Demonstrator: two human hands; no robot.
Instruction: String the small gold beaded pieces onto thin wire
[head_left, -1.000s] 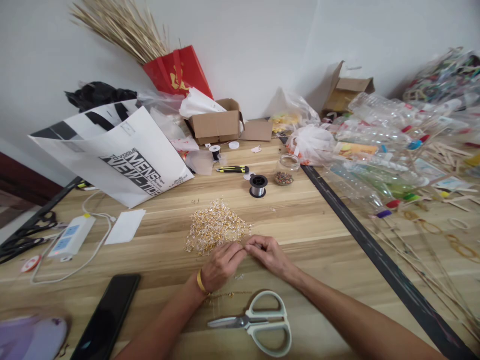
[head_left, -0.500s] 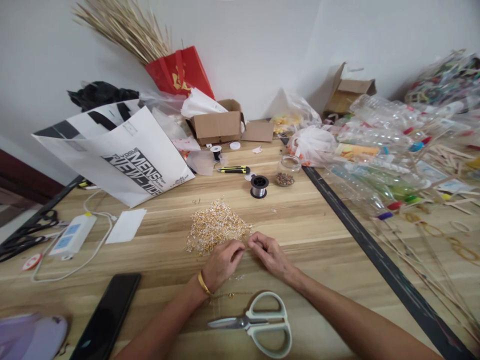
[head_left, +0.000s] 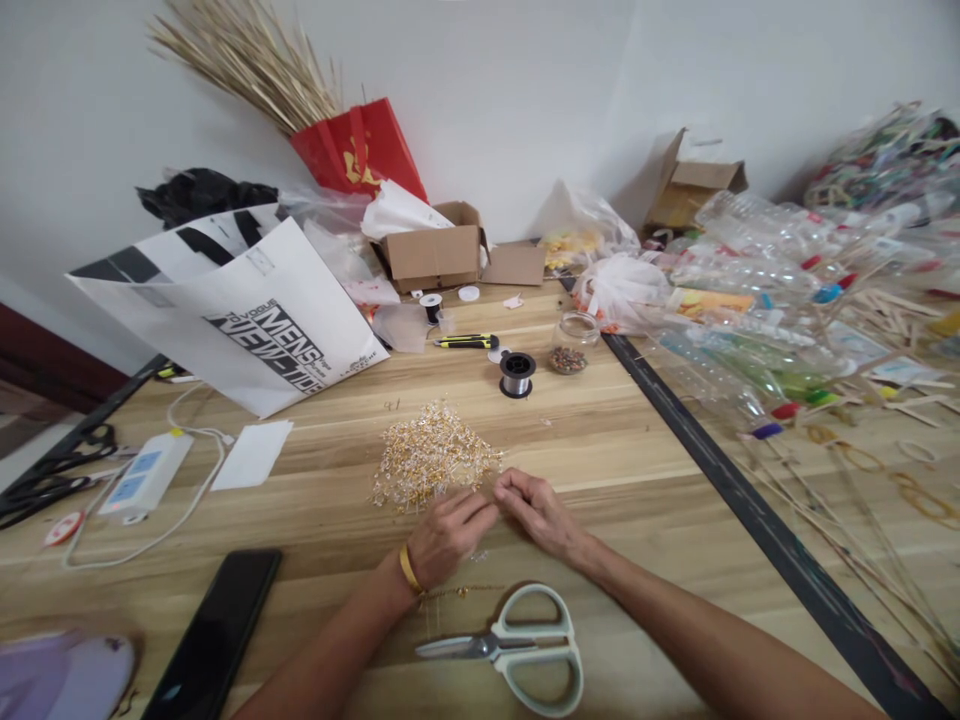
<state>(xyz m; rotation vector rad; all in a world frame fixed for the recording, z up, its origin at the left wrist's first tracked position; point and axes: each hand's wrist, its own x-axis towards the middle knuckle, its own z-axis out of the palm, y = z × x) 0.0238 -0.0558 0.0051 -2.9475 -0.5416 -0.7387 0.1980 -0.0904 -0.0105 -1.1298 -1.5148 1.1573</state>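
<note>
My left hand (head_left: 452, 532), with a gold bracelet (head_left: 409, 569) at its wrist, has its fingers closed beside the near edge of a heap of small gold and clear beads (head_left: 431, 455). Close to its fingertips, my right hand (head_left: 538, 510) is pinched shut. Whatever sits between the fingers is too small to make out. Below the hands lies a short beaded strand (head_left: 463, 591), with a few clear beads (head_left: 480, 556) above it. White-handled scissors (head_left: 517, 645) rest nearest to me, blades pointing left.
Behind the heap stand a spool of wire (head_left: 517, 374), a glass jar (head_left: 574, 345) of small beads and a utility knife (head_left: 466, 342). A phone (head_left: 214, 635) and power strip (head_left: 146, 475) lie left. Plastic bottles (head_left: 720, 370) crowd the right, beyond a black strip (head_left: 705, 460).
My left hand has turned more palm-down, and its fingers have shifted slightly right, closer to my right fingertips. The right hand has hardly moved.
</note>
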